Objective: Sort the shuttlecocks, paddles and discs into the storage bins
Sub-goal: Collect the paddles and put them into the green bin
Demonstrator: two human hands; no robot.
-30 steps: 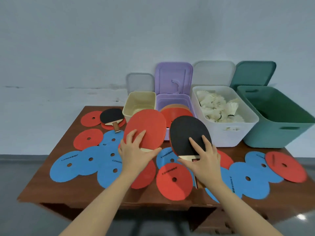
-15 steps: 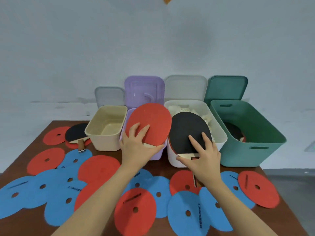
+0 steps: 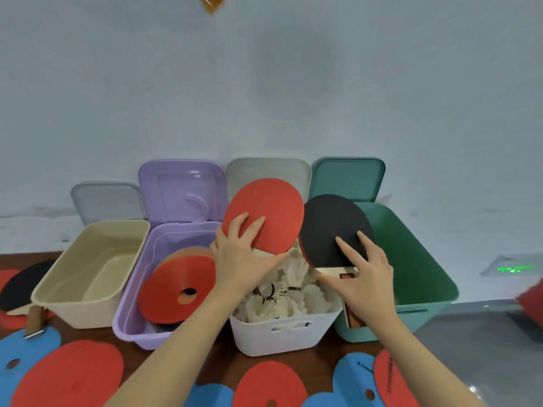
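My left hand (image 3: 241, 257) grips a red-faced paddle (image 3: 269, 212) by its neck, held up above the white bin (image 3: 282, 333) of shuttlecocks (image 3: 282, 292). My right hand (image 3: 361, 277) grips a black-faced paddle (image 3: 335, 227), its blade over the edge of the green bin (image 3: 417, 277). The purple bin (image 3: 132, 312) holds red discs (image 3: 179, 286). The beige bin (image 3: 88, 274) looks empty. Another black paddle (image 3: 17, 286) lies on the table at far left. Red and blue discs (image 3: 67, 374) cover the near table.
Four bin lids lean on the wall behind the bins, among them a purple lid (image 3: 182, 192) and a green lid (image 3: 348, 177). The brown table (image 3: 223, 359) ends at right next to the green bin, with grey floor (image 3: 484, 342) beyond.
Both hands have carried their paddles forward and to the right, from over the table's discs to above the white and green bins. The view has moved closer to the bins.
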